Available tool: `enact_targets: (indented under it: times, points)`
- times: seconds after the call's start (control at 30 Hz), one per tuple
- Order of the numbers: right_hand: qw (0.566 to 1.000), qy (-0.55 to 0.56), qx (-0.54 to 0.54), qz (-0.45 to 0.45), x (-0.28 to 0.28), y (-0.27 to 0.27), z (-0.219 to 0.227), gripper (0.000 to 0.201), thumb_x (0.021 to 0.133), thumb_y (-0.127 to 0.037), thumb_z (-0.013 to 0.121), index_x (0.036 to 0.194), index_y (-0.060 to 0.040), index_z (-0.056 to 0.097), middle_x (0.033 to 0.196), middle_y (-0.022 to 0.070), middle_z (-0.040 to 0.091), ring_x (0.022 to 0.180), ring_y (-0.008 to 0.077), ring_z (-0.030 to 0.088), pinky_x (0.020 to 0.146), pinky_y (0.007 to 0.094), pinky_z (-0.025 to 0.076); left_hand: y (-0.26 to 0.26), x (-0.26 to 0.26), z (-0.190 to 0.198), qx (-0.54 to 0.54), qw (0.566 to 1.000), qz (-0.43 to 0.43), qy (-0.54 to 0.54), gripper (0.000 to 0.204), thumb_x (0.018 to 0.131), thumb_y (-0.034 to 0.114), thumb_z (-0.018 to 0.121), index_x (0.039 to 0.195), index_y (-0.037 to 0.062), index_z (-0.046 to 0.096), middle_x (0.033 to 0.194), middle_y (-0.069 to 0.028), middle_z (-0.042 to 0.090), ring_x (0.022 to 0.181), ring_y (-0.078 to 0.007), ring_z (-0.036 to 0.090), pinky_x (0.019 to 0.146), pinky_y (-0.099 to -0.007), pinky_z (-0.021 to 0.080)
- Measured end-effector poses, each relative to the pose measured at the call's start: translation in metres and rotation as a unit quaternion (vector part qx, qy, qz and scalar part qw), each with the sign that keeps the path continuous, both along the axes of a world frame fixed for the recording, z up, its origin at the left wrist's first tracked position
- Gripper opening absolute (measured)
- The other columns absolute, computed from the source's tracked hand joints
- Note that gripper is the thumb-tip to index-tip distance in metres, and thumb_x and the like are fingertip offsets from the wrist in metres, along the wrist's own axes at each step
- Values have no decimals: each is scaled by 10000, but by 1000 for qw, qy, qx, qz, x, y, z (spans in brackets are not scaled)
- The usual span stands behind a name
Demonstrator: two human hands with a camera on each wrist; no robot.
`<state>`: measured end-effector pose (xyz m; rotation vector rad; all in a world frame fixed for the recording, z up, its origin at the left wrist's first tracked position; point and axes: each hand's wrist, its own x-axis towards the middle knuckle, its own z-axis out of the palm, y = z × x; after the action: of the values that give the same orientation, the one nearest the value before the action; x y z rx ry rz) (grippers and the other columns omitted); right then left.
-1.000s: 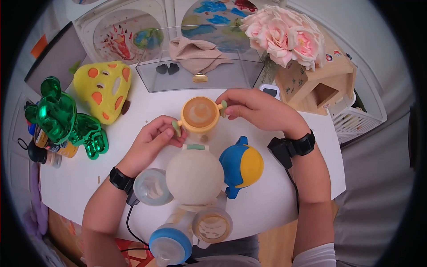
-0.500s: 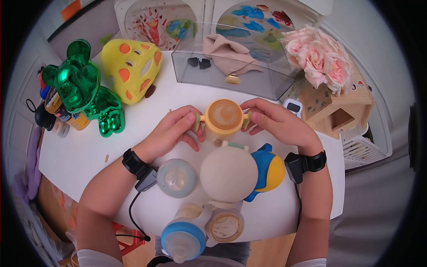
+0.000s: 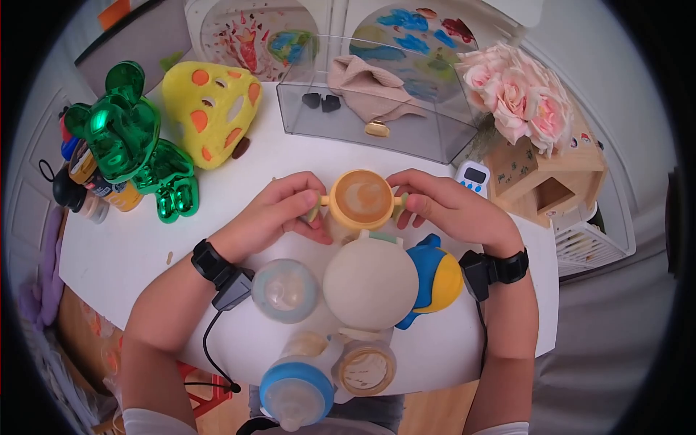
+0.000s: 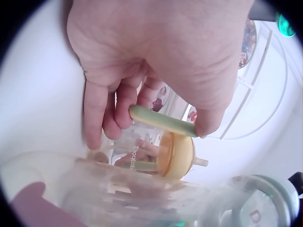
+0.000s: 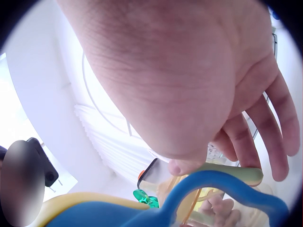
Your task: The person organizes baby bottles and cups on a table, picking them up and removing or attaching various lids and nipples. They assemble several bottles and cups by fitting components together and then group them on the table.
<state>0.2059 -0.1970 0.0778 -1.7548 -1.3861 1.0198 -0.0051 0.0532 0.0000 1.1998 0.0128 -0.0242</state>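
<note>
A baby bottle (image 3: 362, 199) with a yellow collar stands beyond the other bottles, with a green-tipped handle on each side. My left hand (image 3: 286, 210) pinches its left handle (image 4: 163, 122) between thumb and fingertips. On the other side, my right hand (image 3: 453, 206) holds the right handle (image 5: 241, 174) with the thumb against it and the outer fingers spread. The nipple (image 4: 201, 162) shows from the side in the left wrist view. Just nearer than this bottle stands a large one with a round cream top (image 3: 371, 283).
A blue and yellow cup (image 3: 444, 279), a pale-capped bottle (image 3: 285, 290), a blue-ringed bottle (image 3: 297, 384) and a tan-rimmed bottle (image 3: 367, 370) stand between my forearms. Behind are a clear box (image 3: 312, 127), a yellow plush (image 3: 210, 112), a green bear figure (image 3: 123, 134) and a wooden house (image 3: 544, 181).
The head view has swung left, so the table's things sit further right in it. Both hands stay at the handles, and the yellow-collared bottle has come slightly nearer to me in the last half second.
</note>
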Motion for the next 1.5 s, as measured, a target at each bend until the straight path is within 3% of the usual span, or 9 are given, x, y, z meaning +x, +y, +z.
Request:
enact_targets:
  times: [0.1, 0.53, 0.6, 0.8, 1.03, 1.1, 1.2, 1.43, 1.5]
  points:
    - [1000, -17, 0, 0, -2, -3, -1, 380, 1156, -291, 498, 1425, -31, 563, 1096, 104, 748, 926, 181, 719, 836, 338, 576, -1, 0, 1, -1, 1000, -1, 1, 320, 1101, 331, 632, 1176, 27, 569, 980, -54, 597, 925, -145, 662, 954, -477, 659]
    - [999, -19, -35, 16, -5, -4, 9, 350, 1153, -284, 499, 1345, -3, 582, 1078, 118, 726, 866, 187, 711, 811, 342, 577, 0, -2, 2, -3, 1000, -21, 5, 324, 1077, 339, 677, 1160, 44, 570, 976, -43, 623, 927, -132, 676, 969, -463, 651]
    - [997, -26, -58, 38, -3, -3, 11, 339, 1147, -231, 471, 1390, -8, 548, 1090, 80, 662, 915, 166, 690, 846, 334, 579, 1, -3, 4, 24, 999, -32, 17, 550, 976, 551, 767, 1188, 75, 589, 1039, -1, 628, 925, -79, 629, 836, -236, 548]
    - [997, -34, -58, 43, -1, -3, 8, 327, 1144, -233, 471, 1377, -18, 552, 1049, 70, 655, 881, 164, 669, 820, 332, 570, 1, -4, 4, 38, 999, -26, 24, 546, 969, 552, 775, 1156, 73, 592, 997, 3, 603, 924, -96, 628, 839, -276, 560]
    - [997, -36, -50, 41, -2, -4, 11, 360, 1154, -302, 492, 1378, -26, 555, 1058, 74, 661, 875, 164, 681, 811, 335, 578, 1, -1, 1, 17, 999, -35, 19, 547, 997, 549, 741, 1202, 73, 569, 1051, -8, 611, 977, -96, 640, 838, -260, 557]
    - [998, -29, -56, 19, -4, -3, 12, 366, 1157, -294, 498, 1411, -34, 542, 1077, 74, 668, 902, 164, 694, 818, 334, 583, -2, -1, 1, -10, 1000, -21, 1, 368, 1097, 368, 639, 1212, 34, 537, 1024, -65, 597, 954, -140, 650, 983, -463, 646]
    - [998, 28, -57, -3, -3, -3, 8, 367, 1154, -243, 511, 1458, -39, 515, 1089, 71, 683, 946, 161, 699, 852, 330, 580, -3, 0, 1, 2, 1000, -19, 1, 376, 1112, 371, 605, 1261, 34, 530, 1049, -69, 592, 968, -147, 648, 996, -457, 641]
    - [1000, 3, -3, 3, 3, -5, 3, 404, 1132, -261, 560, 1453, -19, 521, 1127, 119, 740, 960, 191, 743, 846, 335, 578, 0, -2, -3, 62, 998, -23, -6, 370, 1130, 360, 559, 1302, 35, 521, 1098, -98, 624, 982, -204, 731, 925, -401, 655]
    - [1000, 9, -27, 2, 2, -6, 9, 419, 1118, -159, 570, 1507, -34, 482, 1209, 89, 702, 1047, 182, 717, 949, 342, 568, -2, -3, 0, 84, 996, -12, 1, 380, 1132, 361, 553, 1325, 35, 515, 1111, -109, 643, 981, -232, 756, 889, -379, 658]
